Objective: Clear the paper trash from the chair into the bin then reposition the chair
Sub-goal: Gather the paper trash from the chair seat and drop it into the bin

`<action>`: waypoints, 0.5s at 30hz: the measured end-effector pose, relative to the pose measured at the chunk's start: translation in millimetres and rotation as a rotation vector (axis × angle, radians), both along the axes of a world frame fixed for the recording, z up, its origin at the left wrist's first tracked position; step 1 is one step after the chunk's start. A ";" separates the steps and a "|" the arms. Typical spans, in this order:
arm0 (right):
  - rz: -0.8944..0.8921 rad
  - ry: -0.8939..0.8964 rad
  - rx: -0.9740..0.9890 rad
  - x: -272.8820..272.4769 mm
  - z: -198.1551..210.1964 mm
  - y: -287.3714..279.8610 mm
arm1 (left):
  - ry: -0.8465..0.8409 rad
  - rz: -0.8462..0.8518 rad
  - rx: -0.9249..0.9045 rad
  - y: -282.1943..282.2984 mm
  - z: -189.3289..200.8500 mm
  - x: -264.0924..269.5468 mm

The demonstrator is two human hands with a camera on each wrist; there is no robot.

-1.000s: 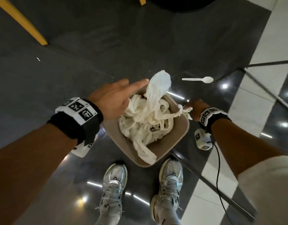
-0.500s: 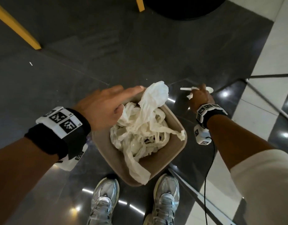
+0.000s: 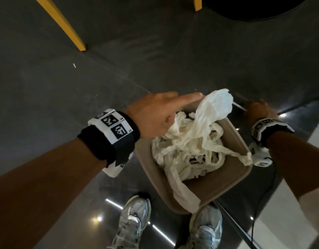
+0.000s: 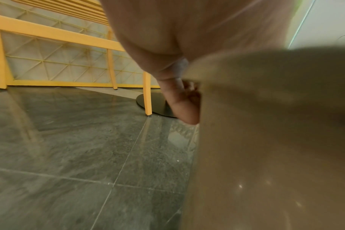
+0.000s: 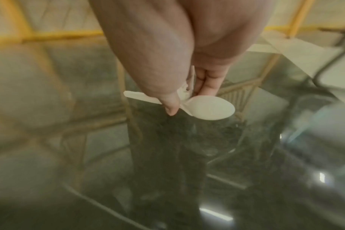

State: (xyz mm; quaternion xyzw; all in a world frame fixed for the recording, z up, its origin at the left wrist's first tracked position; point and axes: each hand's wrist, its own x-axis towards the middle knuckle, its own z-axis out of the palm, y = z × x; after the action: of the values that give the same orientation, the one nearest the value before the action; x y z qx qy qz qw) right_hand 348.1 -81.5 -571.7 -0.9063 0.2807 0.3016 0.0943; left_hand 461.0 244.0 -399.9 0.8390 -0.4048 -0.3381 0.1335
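A tan square bin (image 3: 227, 191) stands on the dark floor by my feet, stuffed with crumpled white paper trash (image 3: 191, 146) that rises above its rim. My left hand (image 3: 160, 114) holds the bin's far left corner, index finger straight along the rim; the left wrist view shows my fingers (image 4: 183, 105) against the bin wall (image 4: 276, 140). My right hand (image 3: 257, 110) is low over the floor beyond the bin. It pinches a white plastic spoon (image 5: 211, 109) and a small paper scrap between thumb and fingers (image 5: 207, 84). Only the spoon's handle (image 3: 238, 106) shows from above.
Yellow chair legs (image 3: 65, 27) stand on the floor at the upper left and also show in the left wrist view (image 4: 148, 93). A black round table base (image 3: 263, 6) lies beyond. My grey shoes (image 3: 133, 221) flank the bin. White tiles run along the right.
My right hand left the bin's right rim, reached forward to the spoon lying on the floor and now pinches it. The left hand has stayed on the bin.
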 end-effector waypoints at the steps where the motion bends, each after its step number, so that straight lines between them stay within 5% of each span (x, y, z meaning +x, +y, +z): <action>1: -0.095 -0.068 0.038 3.6 13.2 4.4 | 0.006 0.020 -0.005 1.5 0.3 -1.1; 4: -0.423 -0.335 0.177 16.7 79.5 23.8 | 0.020 0.047 0.018 5.1 6.5 -11.1; 7: -0.401 -0.500 0.346 24.2 154.9 59.4 | 0.032 0.088 0.117 12.2 10.4 -24.2; 11: -0.162 -0.424 0.528 7.5 232.3 134.5 | 0.086 0.214 0.209 20.4 18.5 -44.3; 15: -0.045 -0.177 0.601 -23.1 231.2 185.7 | 0.120 0.274 0.148 24.2 21.2 -54.2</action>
State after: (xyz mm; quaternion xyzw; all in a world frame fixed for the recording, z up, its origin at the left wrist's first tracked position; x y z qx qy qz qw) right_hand 325.0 104.2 -340.5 -0.8541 0.1898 0.2890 0.3885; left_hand 406.7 268.2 -378.7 0.8721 -0.2518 -0.3954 0.1401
